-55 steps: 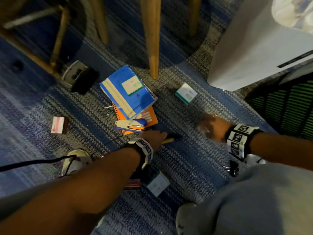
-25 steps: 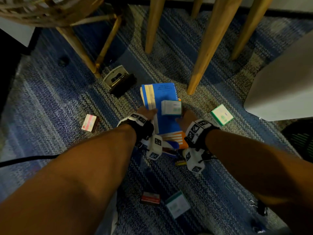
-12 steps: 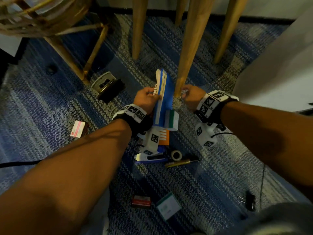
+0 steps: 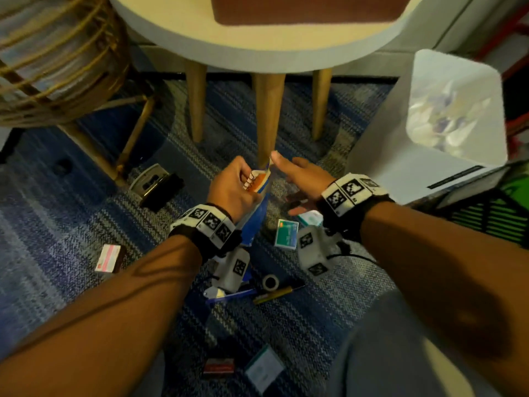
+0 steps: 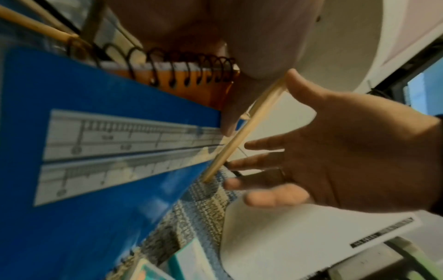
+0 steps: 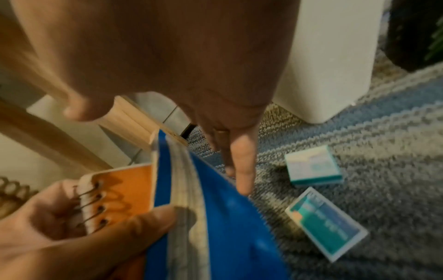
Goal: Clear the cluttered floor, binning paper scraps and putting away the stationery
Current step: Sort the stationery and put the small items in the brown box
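Observation:
My left hand (image 4: 232, 187) grips a blue notebook (image 4: 254, 222) and an orange spiral notebook (image 4: 259, 181) together, held upright on edge above the carpet. The wrist views show the blue cover (image 5: 95, 132) (image 6: 227, 217) and the orange spiral one (image 5: 191, 83) (image 6: 127, 187) close up, with my left thumb across the blue notebook's page edges. My right hand (image 4: 300, 179) is open just right of the notebooks, fingers (image 6: 242, 170) straight and holding nothing. Two small teal boxes (image 4: 286, 233) (image 4: 310, 217) lie on the carpet under that hand.
A white bin (image 4: 429, 133) with paper scraps stands at the right. Table legs (image 4: 269, 118) rise just behind the hands, a wicker chair (image 4: 57, 61) at left. On the carpet: hole punch (image 4: 156, 183), stapler (image 4: 226, 293), tape roll (image 4: 270, 282), pen (image 4: 274, 293), pink box (image 4: 108, 257), red box (image 4: 219, 366), white box (image 4: 264, 365).
Both hands stood the notebooks on edge and lifted them. The small teal box slid off the blue cover onto the carpet. My right hand let go and opened.

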Available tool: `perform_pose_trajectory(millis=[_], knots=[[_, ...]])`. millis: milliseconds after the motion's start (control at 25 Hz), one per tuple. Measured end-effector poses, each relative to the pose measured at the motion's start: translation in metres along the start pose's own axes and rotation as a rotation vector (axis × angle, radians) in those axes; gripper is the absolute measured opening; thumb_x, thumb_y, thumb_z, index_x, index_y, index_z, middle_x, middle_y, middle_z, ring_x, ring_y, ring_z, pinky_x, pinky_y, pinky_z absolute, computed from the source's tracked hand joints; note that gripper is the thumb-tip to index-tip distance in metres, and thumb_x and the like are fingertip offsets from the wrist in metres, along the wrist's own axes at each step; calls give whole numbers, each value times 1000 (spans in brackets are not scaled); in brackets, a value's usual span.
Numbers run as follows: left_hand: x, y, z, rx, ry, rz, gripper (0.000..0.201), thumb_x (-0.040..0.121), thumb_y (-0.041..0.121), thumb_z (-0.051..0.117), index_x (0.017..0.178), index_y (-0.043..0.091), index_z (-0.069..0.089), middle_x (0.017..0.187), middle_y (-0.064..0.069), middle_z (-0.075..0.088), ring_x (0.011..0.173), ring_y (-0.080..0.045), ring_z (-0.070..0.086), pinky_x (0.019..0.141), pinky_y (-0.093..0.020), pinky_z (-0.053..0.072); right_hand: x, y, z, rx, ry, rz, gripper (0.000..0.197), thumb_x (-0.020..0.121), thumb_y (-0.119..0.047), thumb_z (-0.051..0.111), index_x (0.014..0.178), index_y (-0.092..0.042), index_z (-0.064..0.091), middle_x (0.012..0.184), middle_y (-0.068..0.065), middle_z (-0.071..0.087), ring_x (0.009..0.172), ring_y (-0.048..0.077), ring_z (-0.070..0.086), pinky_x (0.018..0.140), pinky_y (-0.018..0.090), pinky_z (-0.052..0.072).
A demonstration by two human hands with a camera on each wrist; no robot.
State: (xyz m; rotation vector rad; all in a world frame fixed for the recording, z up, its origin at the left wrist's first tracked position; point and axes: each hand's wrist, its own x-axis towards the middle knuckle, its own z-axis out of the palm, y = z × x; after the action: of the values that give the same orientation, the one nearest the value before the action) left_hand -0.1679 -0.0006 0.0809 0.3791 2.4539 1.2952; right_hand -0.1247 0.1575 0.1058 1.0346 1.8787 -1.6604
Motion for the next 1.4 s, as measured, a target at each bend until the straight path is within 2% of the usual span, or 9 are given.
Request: perform_pose_trajectory(millis=[80,200,280,480,680,880,1040,1160,1400], knots=[[-2,19,5,-60,-51,67,46,62,5,78,67,26,38,56,10,44,48,0,41,51,-21,35,1,-6,-2,206,90,59,116,47,-86,63,143,-26,37,140,8,49,107,38,61,75,57,55],[-7,49,20,-84,-144,160,33,62,26,78,69,26,46,57,11,53,53,-8,46,53,-36,41,-9,-8,-21,290,167,34,53,85,-46,60,128,-14,55,117,13,63,90,32,65,70,47,59],[-10,64,27,-150,-206,189,29,68,21,82,71,25,53,64,10,57,57,-3,52,56,-31,42,-9,2,-45,235,174,-22,38,95,-28,52,127,-8,56,107,9,62,87,24,63,79,41,58],[4,74,-2,-349,-182,158,17,81,8,73,88,21,64,81,5,69,68,4,62,68,-20,50,-12,26,-107,212,271,-252,50,68,-48,70,108,-18,66,116,18,66,103,31,63,98,52,48],[2,81,1,-391,-310,188,20,80,27,73,98,27,64,104,-6,69,95,-18,66,83,-37,56,-49,41,-136,500,13,-501,50,90,-22,55,134,0,48,132,25,54,113,38,56,98,50,46],[-6,89,43,-389,-328,167,27,80,43,66,94,24,53,102,-8,67,92,-25,66,78,-50,56,-83,46,-133,662,-177,-402,31,87,-10,54,117,-11,61,111,16,67,93,29,66,84,43,56],[-20,103,83,-278,-288,261,19,88,34,63,88,26,46,83,5,59,69,4,55,64,-30,48,-113,43,-157,-149,39,-376,49,75,-27,79,118,-24,55,107,2,68,90,19,66,77,32,54],[-34,119,114,-307,-367,302,24,83,39,63,94,26,46,88,1,60,76,-5,58,69,-36,51,-128,49,-169,-780,185,-385,65,72,-36,81,129,-30,50,122,-6,62,107,16,58,91,36,49],[-49,131,161,-298,-719,381,45,68,47,70,104,55,44,122,5,53,112,-16,54,94,-42,46,-238,83,-266,-687,377,-139,29,86,-17,70,96,-41,57,86,1,71,79,24,67,73,36,53]])
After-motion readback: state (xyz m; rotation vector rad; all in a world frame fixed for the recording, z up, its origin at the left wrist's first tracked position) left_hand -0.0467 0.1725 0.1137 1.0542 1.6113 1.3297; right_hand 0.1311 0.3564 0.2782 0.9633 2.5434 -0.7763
